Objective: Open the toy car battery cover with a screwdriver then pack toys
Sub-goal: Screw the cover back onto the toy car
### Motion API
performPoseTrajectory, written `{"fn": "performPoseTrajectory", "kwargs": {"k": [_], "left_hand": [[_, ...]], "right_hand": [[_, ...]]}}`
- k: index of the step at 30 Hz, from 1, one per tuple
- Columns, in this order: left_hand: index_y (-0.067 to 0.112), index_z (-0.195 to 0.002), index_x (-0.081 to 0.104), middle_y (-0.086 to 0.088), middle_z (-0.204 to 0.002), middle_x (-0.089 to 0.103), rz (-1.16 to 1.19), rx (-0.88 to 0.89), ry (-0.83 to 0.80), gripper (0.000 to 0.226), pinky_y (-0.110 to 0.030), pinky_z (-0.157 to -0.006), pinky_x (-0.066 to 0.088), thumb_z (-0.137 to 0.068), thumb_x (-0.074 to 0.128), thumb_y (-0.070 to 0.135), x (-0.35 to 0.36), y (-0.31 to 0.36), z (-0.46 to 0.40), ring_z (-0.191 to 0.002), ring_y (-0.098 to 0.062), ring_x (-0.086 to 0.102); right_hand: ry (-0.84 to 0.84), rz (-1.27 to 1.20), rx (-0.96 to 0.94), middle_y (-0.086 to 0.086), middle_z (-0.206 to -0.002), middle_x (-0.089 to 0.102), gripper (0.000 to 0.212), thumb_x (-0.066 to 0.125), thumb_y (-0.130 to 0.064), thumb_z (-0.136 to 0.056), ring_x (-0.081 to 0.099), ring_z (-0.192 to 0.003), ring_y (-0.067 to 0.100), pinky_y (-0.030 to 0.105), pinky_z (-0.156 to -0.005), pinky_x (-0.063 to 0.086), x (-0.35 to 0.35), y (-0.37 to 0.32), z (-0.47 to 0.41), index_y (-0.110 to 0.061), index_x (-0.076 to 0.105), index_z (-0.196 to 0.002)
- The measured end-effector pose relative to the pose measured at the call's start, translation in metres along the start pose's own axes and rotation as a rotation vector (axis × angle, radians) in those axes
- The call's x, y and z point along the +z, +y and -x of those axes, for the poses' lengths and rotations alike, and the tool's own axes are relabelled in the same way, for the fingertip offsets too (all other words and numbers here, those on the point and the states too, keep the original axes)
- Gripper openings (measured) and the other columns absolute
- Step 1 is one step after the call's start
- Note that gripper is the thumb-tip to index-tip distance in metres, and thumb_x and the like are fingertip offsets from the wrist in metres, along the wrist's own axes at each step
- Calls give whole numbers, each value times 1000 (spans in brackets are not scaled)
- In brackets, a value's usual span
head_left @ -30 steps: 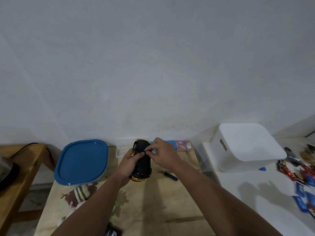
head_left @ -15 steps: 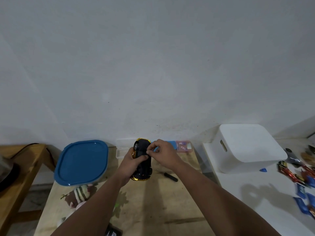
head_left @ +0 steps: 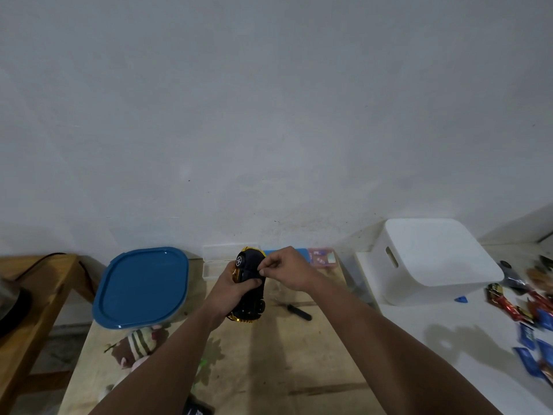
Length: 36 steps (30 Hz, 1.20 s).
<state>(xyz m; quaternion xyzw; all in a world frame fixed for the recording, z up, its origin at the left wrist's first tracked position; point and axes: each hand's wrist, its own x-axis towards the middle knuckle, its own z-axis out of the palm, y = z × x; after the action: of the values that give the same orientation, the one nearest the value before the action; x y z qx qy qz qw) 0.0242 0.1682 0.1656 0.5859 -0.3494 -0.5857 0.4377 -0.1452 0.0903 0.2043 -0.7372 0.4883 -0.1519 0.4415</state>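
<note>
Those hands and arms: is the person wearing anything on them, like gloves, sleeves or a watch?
Nothing shows. The left hand and right hand are bare, without gloves or rings, and both forearms are uncovered to the picture's edge: no sleeves, watch or wristband.

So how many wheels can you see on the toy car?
2. One wheel sits at the far end of the toy car, above the left hand. Another wheel sits at the near end on the right side. The others may be hidden by the hands.

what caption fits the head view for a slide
Left hand holds an upturned toy car while right hand pinches at its underside; screwdriver lies on the table.
</note>
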Motion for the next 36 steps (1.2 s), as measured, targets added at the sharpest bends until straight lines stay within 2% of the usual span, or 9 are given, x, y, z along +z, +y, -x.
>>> {"fn": "performPoseTrajectory", "kwargs": {"k": [8,16,21,23,26,29,31,33,36], "left_hand": [[27,-129,61,-6,-116,76,30,-4,-41,43,-45,-99,58,-92,77,14,-2,-2,0,-109,-25,73],[26,-126,63,-7,-111,78,82,10,-28,36,-42,-93,60,-95,73,12,0,-2,5,-103,-26,75],[26,-125,64,-8,-109,78,56,23,-24,33,-47,-93,61,-95,72,14,-2,0,7,-102,-29,75],[27,-124,64,-8,-110,78,53,24,-32,31,-46,-92,61,-96,72,16,-3,1,9,-101,-28,76],[28,-125,65,-3,-110,79,70,26,-51,30,-39,-88,61,-98,70,18,-3,4,11,-103,-23,76],[27,-125,66,-3,-111,79,75,15,-41,28,-44,-94,60,-97,71,23,-2,7,9,-105,-25,75],[27,-124,65,-6,-112,78,71,-6,-36,27,-50,-97,59,-98,71,25,-1,8,6,-105,-29,75],[28,-125,64,-10,-115,77,80,-27,-27,26,-52,-98,58,-100,69,25,1,9,3,-106,-32,74],[26,-129,63,-11,-116,77,135,-58,-24,27,-44,-89,61,-103,63,25,3,9,1,-107,-32,74]], "right_hand": [[-33,-3,5,-12,-83,67,7,73,-16,-90,56,-69,-13,7,-67,40,-2,-3,0,-16,78,-94],[14,-112,52,7,-90,76,6,81,-13,-81,67,-85,11,20,-77,52,-2,-6,1,-17,80,-85],[41,-171,113,-1,-63,58,14,86,-11,-76,49,-57,5,14,-55,41,-3,-6,0,-13,72,-76],[40,-206,147,-5,-61,51,18,88,-10,-74,45,-54,5,13,-51,39,-4,-5,0,-11,70,-76],[12,-277,194,-5,-63,58,20,88,-10,-74,53,-56,2,13,-54,43,-5,-5,1,-11,68,-77],[38,-280,141,-1,-67,60,18,86,-8,-76,53,-60,7,16,-58,46,-2,-4,1,-13,69,-77],[95,-178,62,-2,-73,66,13,85,-14,-78,58,-68,9,25,-70,53,3,0,0,-19,73,-78],[165,33,13,-12,-82,68,8,82,-29,-78,62,-81,2,38,-83,54,9,6,-1,-33,76,-81],[222,242,-64,-15,-88,61,8,73,-43,-81,59,-86,2,46,-83,51,15,9,-1,-41,75,-89]]}}
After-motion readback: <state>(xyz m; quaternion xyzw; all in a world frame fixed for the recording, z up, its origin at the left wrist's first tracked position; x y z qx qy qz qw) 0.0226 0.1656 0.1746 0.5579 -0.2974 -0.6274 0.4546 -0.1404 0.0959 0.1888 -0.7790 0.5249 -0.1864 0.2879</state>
